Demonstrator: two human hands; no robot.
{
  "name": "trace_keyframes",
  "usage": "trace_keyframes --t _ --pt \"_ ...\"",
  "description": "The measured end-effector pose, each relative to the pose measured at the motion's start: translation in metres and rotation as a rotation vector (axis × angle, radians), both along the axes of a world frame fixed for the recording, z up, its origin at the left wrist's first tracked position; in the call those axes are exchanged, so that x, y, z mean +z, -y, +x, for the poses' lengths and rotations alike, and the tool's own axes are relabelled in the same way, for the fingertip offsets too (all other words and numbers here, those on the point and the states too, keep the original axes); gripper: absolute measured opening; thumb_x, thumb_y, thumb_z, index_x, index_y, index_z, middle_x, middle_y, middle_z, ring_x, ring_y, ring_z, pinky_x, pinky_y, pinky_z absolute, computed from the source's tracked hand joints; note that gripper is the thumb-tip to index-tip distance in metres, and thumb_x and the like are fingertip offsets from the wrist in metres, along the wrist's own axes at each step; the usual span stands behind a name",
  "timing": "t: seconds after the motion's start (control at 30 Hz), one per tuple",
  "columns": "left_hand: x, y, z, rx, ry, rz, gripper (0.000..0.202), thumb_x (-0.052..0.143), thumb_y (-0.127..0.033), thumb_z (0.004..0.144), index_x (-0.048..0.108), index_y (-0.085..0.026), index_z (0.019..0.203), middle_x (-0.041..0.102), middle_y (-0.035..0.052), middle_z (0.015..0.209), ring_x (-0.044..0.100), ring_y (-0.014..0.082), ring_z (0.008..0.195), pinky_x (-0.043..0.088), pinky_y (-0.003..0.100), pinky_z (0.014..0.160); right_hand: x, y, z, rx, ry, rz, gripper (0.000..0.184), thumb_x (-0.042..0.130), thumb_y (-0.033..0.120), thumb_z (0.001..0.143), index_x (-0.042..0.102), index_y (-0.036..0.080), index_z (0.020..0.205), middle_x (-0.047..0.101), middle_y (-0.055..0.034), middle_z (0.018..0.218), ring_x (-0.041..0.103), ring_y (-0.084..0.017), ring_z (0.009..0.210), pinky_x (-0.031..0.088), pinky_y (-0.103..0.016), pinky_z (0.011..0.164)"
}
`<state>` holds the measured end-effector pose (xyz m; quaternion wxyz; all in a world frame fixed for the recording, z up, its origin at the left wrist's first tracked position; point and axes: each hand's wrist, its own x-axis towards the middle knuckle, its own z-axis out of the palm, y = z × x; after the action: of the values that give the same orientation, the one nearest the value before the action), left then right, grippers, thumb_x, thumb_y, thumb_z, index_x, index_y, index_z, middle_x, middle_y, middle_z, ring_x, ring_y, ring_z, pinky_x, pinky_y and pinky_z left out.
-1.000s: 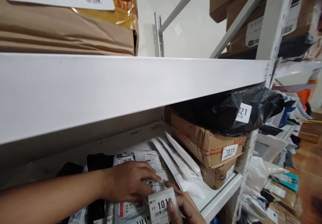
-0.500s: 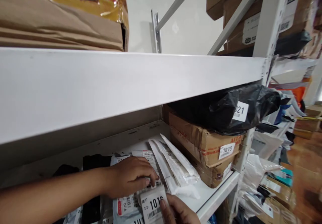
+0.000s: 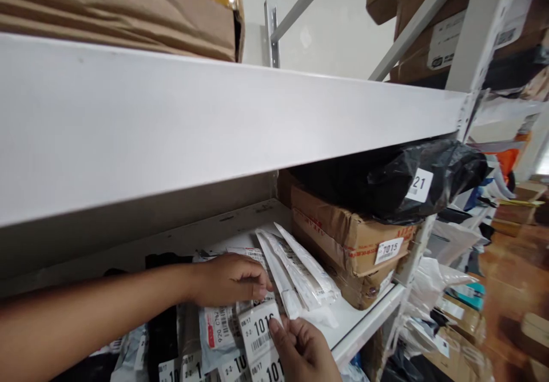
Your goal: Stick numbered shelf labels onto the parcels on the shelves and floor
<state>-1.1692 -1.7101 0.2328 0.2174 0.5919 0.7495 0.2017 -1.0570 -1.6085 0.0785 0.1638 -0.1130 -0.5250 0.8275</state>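
Note:
My left hand [image 3: 229, 279] reaches into the lower shelf and presses its curled fingers on the top edges of several white mail pouches [image 3: 223, 327] standing in a row. My right hand [image 3: 302, 350] pinches the front pouch by its white number label [image 3: 257, 330], thumb on the label. Three white flat envelopes [image 3: 300, 273] lean just right of my hands against a brown cardboard box [image 3: 347, 239] labelled 1015.
A black plastic parcel [image 3: 412, 179] with a white tag lies on the cardboard box. The white shelf board [image 3: 214, 119] hangs low overhead, with brown paper packages [image 3: 128, 10] on it. More boxes and bags fill the shelves and floor at right.
The view has tilted down a little. My right hand has slid up the labelled pouch and pulled it slightly left; my left hand stays on the pouch tops.

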Motion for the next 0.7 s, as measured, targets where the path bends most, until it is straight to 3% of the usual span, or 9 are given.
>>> trace_keyframes --t 0.07,0.2,0.4,0.5,0.7 --pt "0.000 -0.001 0.002 -0.028 -0.068 0.004 0.015 0.059 -0.035 0.081 0.061 -0.020 0.079 0.067 0.0031 0.109 0.060 0.0172 0.101 0.042 0.030 0.091 -0.001 -0.001 -0.004 0.005 0.004 0.003 0.054 0.070 0.068 0.058 0.053 0.016 0.059 0.046 0.0042 0.044 0.035 -0.007 0.043 0.027 -0.022 0.045" --pt "-0.004 -0.001 0.006 -0.016 -0.184 0.030 0.012 0.064 -0.031 0.078 0.059 -0.020 0.077 0.065 0.0021 0.106 0.058 0.0170 0.098 0.042 0.029 0.088 -0.003 0.001 -0.008 -0.007 0.009 -0.018 0.056 0.069 0.070 0.056 0.050 0.016 0.057 0.045 0.0043 0.043 0.034 -0.007 0.042 0.025 -0.022 0.045" --pt "-0.009 0.001 0.012 0.026 -0.344 0.036 0.018 0.061 -0.035 0.080 0.055 -0.019 0.075 0.059 0.0030 0.102 0.056 0.0172 0.092 0.044 0.028 0.082 0.008 0.002 -0.005 -0.040 0.035 -0.052 0.056 0.069 0.069 0.056 0.051 0.017 0.059 0.050 0.0031 0.044 0.042 -0.010 0.044 0.032 -0.022 0.046" --pt "-0.009 -0.001 0.016 -0.002 -0.462 0.011 0.018 0.053 -0.033 0.086 0.054 -0.018 0.076 0.058 0.0035 0.099 0.055 0.0164 0.089 0.043 0.028 0.079 0.017 -0.002 -0.007 0.043 0.074 -0.077 0.056 0.068 0.071 0.055 0.053 0.017 0.060 0.052 0.0022 0.044 0.047 -0.012 0.045 0.035 -0.023 0.046" --pt "-0.018 -0.007 0.020 -0.026 -0.796 -0.005 0.013 0.050 -0.022 0.088 0.055 -0.015 0.079 0.058 0.0042 0.092 0.052 0.0178 0.085 0.042 0.029 0.073 0.024 -0.002 -0.005 0.143 0.089 -0.135 0.056 0.076 0.067 0.046 0.054 0.016 0.053 0.050 0.0029 0.040 0.041 -0.009 0.037 0.032 -0.022 0.043"
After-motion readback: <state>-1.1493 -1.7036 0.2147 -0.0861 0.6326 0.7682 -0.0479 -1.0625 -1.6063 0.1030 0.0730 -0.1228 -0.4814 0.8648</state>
